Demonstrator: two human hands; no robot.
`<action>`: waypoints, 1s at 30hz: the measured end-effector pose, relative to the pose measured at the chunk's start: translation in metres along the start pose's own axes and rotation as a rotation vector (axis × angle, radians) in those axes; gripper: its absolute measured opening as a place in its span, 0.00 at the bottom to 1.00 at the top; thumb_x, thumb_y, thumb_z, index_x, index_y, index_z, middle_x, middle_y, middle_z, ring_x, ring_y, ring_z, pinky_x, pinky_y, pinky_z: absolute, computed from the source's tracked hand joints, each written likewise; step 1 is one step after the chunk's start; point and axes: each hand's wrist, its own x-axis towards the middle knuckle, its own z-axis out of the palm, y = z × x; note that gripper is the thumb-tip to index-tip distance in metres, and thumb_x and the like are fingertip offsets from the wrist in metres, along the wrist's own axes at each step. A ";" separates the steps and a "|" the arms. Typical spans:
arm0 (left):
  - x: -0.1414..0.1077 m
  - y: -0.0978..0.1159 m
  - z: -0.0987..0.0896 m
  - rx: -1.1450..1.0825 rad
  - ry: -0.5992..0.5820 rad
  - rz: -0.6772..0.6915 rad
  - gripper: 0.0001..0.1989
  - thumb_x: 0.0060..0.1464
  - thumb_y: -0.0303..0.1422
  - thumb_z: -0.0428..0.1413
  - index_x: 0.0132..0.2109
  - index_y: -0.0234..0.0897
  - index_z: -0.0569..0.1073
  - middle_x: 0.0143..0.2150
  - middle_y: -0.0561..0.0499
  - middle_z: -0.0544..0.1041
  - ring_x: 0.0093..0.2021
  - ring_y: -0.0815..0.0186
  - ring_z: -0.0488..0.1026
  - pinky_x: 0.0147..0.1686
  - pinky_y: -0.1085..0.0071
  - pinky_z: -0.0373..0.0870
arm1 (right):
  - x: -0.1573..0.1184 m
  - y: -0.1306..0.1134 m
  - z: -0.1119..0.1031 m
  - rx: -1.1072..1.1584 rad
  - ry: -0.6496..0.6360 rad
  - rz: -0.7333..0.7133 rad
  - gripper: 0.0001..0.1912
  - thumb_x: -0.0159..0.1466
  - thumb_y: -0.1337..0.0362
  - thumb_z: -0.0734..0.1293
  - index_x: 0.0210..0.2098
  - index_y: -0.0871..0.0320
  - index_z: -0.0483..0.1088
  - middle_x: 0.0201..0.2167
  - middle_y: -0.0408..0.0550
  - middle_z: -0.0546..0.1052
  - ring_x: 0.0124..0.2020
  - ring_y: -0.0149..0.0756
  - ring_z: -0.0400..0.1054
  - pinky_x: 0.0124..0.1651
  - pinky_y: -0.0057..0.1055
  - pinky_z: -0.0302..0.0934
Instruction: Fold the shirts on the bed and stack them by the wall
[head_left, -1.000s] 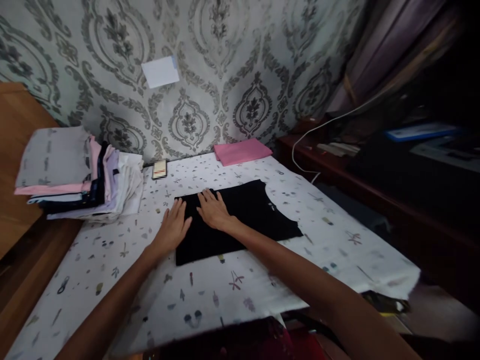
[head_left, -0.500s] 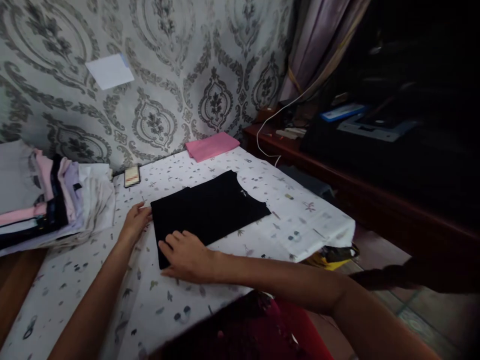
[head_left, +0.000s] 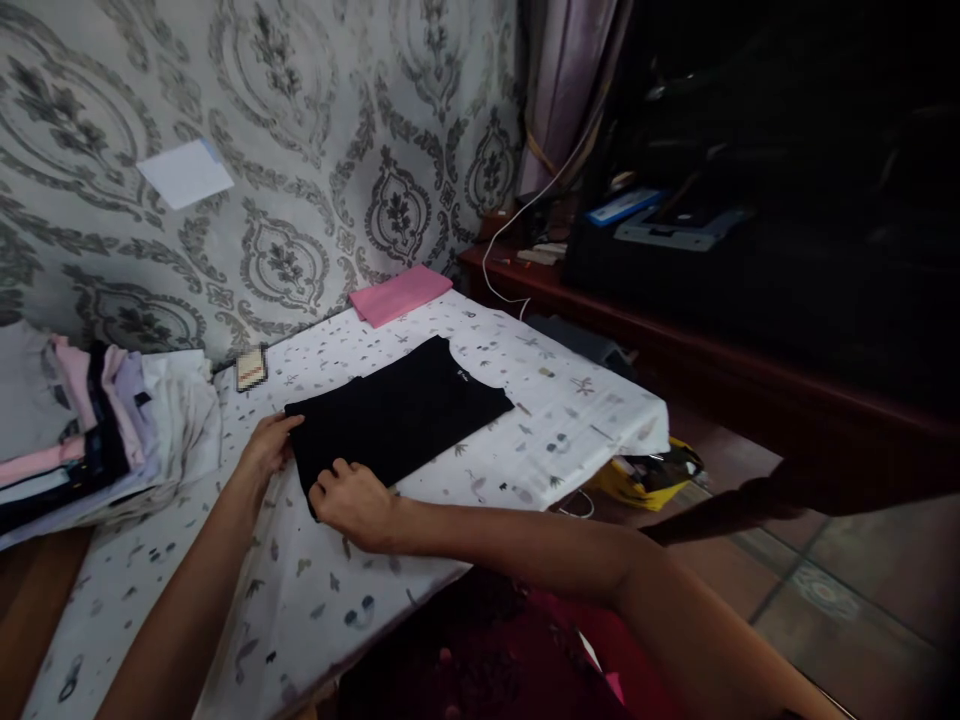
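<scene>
A black T-shirt [head_left: 405,410] lies flat, folded to a narrow shape, its neckline with a small pale label toward the right. At the far corner of its left edge, my left hand [head_left: 268,442] pinches the cloth, the thumb on top and the fingers partly hidden. My right hand [head_left: 352,503] is closed at the near corner of the same edge, fingers curled over the cloth and the thumb out of sight. Under the shirt spreads a white cloth [head_left: 360,570] printed with small figures.
To the left, a stack of folded clothes [head_left: 105,430] stands near a phone [head_left: 251,369]. A folded pink cloth [head_left: 401,294] lies by the patterned wall. Beyond the right edge are a dark wooden cabinet [head_left: 675,350], a white cable [head_left: 491,250] and a yellow bag [head_left: 645,492].
My left thumb has come over the shirt's corner, and my right fingers have curled in on the near corner. The whole view has shifted, with things now farther left.
</scene>
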 end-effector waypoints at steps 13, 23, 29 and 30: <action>-0.006 0.080 0.069 0.022 -0.051 0.259 0.30 0.40 0.25 0.59 0.54 0.44 0.70 0.22 0.63 0.69 0.14 0.74 0.65 0.17 0.80 0.59 | -0.039 0.061 -0.057 0.783 0.377 0.544 0.20 0.61 0.70 0.64 0.53 0.58 0.72 0.31 0.45 0.79 0.33 0.37 0.74 0.40 0.32 0.67; -0.006 0.104 0.207 0.290 -0.352 0.298 0.11 0.44 0.28 0.60 0.36 0.37 0.68 0.18 0.57 0.70 0.17 0.68 0.72 0.17 0.79 0.58 | -0.112 0.145 -0.042 1.616 0.693 0.772 0.14 0.54 0.71 0.65 0.40 0.57 0.70 0.27 0.38 0.71 0.25 0.28 0.71 0.31 0.30 0.75; 0.007 0.085 0.258 0.405 -0.439 0.236 0.13 0.48 0.33 0.65 0.34 0.35 0.68 0.18 0.51 0.74 0.18 0.67 0.74 0.18 0.78 0.58 | -0.138 0.170 -0.036 1.714 0.729 0.886 0.11 0.53 0.75 0.64 0.35 0.59 0.70 0.21 0.37 0.71 0.21 0.26 0.70 0.29 0.25 0.73; 0.009 0.083 0.261 0.415 -0.447 0.229 0.14 0.48 0.34 0.65 0.35 0.35 0.68 0.18 0.51 0.74 0.18 0.67 0.74 0.18 0.78 0.57 | -0.140 0.172 -0.036 1.730 0.724 0.901 0.11 0.53 0.76 0.64 0.35 0.59 0.70 0.21 0.37 0.72 0.21 0.26 0.71 0.28 0.25 0.73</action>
